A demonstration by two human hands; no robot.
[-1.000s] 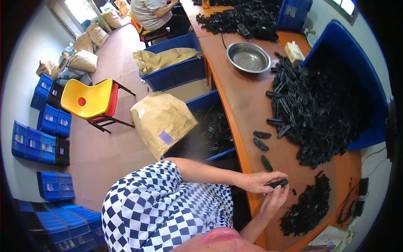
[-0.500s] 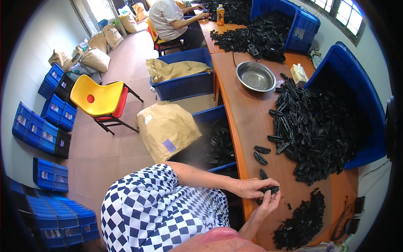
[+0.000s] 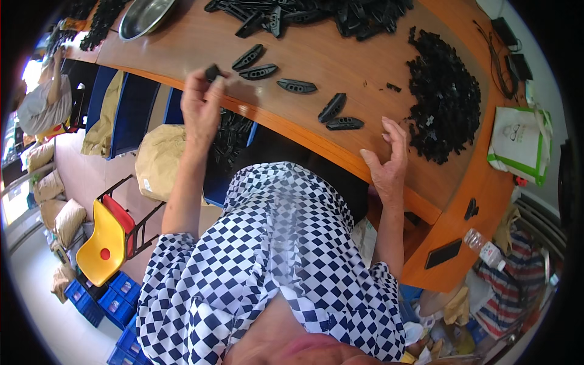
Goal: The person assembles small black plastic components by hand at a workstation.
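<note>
My left hand (image 3: 202, 112) is raised by the table's front edge. Thumb and fingers pinch a black plastic piece (image 3: 212, 73), of which only a dark end shows. Over the right part of the edge, my right hand (image 3: 389, 159) has its fingers apart and nothing in them. Between the hands, several boat-shaped black plastic parts with holes (image 3: 297, 86) lie singly on the wooden table (image 3: 340, 58). Beyond them spreads a heap of similar parts (image 3: 371, 15). Just right of my right hand is a pile of small black scraps (image 3: 443, 97).
A steel bowl (image 3: 145, 17) stands at the far left of the table. A white-green bag (image 3: 520, 143), a phone-like black slab (image 3: 443, 253) and a plastic bottle (image 3: 485, 248) are at the right. Below left are a brown sack (image 3: 161, 161) and a yellow chair (image 3: 100, 246). Another person (image 3: 45, 103) sits further left.
The view has swung to the right. My hands, together on one black part before, are now apart: the left has moved off leftward with a piece, the right has let go and opened.
</note>
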